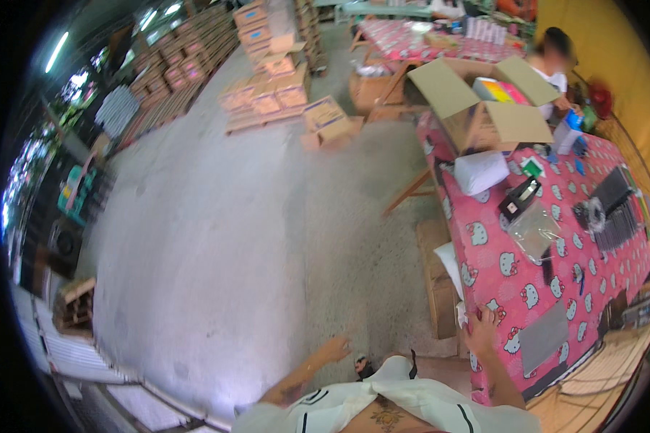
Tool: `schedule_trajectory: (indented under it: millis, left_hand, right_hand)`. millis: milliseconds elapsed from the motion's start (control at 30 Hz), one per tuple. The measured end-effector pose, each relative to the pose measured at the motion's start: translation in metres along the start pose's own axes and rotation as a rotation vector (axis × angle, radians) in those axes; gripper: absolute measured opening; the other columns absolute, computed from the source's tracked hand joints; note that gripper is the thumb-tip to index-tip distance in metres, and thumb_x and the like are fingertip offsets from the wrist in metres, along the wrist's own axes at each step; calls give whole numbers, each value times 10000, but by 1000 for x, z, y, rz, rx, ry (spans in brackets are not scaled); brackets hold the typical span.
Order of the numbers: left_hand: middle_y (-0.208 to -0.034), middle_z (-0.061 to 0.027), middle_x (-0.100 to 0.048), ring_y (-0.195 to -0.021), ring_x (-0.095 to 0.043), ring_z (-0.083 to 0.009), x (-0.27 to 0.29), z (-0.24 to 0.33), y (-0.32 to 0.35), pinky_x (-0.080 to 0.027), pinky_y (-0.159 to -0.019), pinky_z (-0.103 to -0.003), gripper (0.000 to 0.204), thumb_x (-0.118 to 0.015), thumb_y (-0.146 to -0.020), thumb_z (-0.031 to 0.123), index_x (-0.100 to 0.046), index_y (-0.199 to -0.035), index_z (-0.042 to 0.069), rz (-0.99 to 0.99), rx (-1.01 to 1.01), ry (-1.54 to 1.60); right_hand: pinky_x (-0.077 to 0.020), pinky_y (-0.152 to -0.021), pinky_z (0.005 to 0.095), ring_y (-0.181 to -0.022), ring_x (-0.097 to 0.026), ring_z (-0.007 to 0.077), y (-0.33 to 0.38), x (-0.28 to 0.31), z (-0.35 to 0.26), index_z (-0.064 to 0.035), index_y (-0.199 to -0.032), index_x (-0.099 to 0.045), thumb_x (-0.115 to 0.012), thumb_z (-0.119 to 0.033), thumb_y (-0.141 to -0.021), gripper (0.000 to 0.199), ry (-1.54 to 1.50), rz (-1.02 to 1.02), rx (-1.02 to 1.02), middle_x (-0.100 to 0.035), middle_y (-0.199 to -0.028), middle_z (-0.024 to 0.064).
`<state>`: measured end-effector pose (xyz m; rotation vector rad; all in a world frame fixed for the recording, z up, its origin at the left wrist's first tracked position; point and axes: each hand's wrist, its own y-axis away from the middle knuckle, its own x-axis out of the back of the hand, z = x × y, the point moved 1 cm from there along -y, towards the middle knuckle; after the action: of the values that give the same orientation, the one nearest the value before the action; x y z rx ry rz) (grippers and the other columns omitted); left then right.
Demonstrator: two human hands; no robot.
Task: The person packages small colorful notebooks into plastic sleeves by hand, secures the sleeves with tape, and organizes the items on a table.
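My left hand [334, 348] hangs over the grey floor with nothing in it, its fingers loosely apart. On the near left edge of the pink patterned tablecloth [509, 292], my right hand [482, 328] rests with fingers spread and holds nothing. A flat grey sheet [544, 338] lies just right of that hand. Farther along the table are a clear plastic sleeve [534, 231], a black tool that looks like a stapler or tape dispenser [520, 198] and a white wrapped bundle [482, 173]. Dark stacked pieces [617, 216] lie at the right.
An open carton [477, 123] with colourful packs stands at the table's far end. Beyond it, a person [556, 68] handles a blue and white box [567, 133]. Cartons on a pallet [267, 97] and a loose carton [328, 121] sit on the floor. A brown carton [435, 281] is beside the table.
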<state>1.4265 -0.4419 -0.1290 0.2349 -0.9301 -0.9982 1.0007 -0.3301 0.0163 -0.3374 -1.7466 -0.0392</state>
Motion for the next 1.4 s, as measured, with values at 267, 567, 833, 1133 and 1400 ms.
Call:
schedule_trajectory:
  millis: [267,567,833,1133,1400]
  left_hand:
    - [-1161,-268,-650,-1102,-621,-409,113,-63,-55,-486,-949,-462,473,-629,-897,337,-620,-1253,25,55,167,-13]
    - [-987,-202,-708,-932,-677,-380,284,-117,-250,-525,-846,-437,361,-613,-878,328,-698,-1106,61,474,196,333]
    - [-804,-115,-693,-678,-658,-221,391,-296,-241,-529,-590,-395,323,-622,-878,295,-696,-1064,41,720,756,609]
    - [-945,-185,-720,-955,-698,-309,559,-401,-343,-543,-816,-426,384,-611,-858,342,-708,-1042,18,394,881,541]
    - [-1007,-100,-695,-880,-667,-183,792,-394,-497,-523,-760,-321,361,-584,-919,247,-641,-1191,16,624,506,951]
  right_hand:
    - [-412,-989,472,-1193,-495,397,-99,-116,-108,-98,-1160,-646,-707,-239,-817,376,-481,-143,-23,-519,-1307,213]
    - [-478,-958,426,-1065,-629,362,-367,-356,-133,-88,-1244,-640,-646,-374,-857,481,-320,-1179,379,-677,-1136,168]
    - [-478,-839,379,-1072,-590,168,-674,-398,-268,-165,-1300,-608,-680,-388,-900,463,-1286,-998,-293,-630,-1179,6]
    - [-450,-813,384,-954,-548,211,-916,-504,-347,-88,-1208,-554,-585,-312,-951,342,-1443,-777,-1078,-569,-1075,63]
    - [-366,-1006,500,-1354,-360,265,-1112,-626,-398,-150,-1422,-448,-656,-396,-903,611,-1535,-689,-1275,-400,-1490,118]
